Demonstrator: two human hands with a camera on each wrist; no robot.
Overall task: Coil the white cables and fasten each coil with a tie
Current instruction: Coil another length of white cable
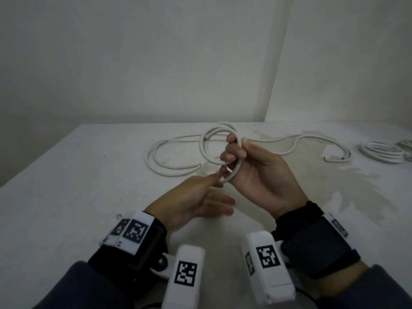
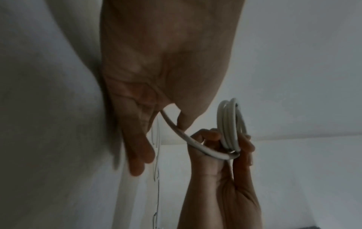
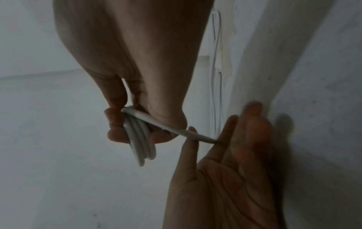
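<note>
Your right hand (image 1: 256,172) curls round a coil (image 1: 203,146) of white cable above the tabletop's (image 1: 89,175) middle. Your left hand (image 1: 196,197), fingers straight, guides the strand (image 2: 177,127). Feed the loose length (image 1: 149,157) near the far edge in matching, untwisted loops.

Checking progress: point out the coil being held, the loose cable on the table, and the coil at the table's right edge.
Held coil (image 1: 203,145): head view, left arc.
Loose cable (image 1: 176,173): head view, near bend.
Right-edge coil (image 1: 376,153): head view, stacked loops.
</note>
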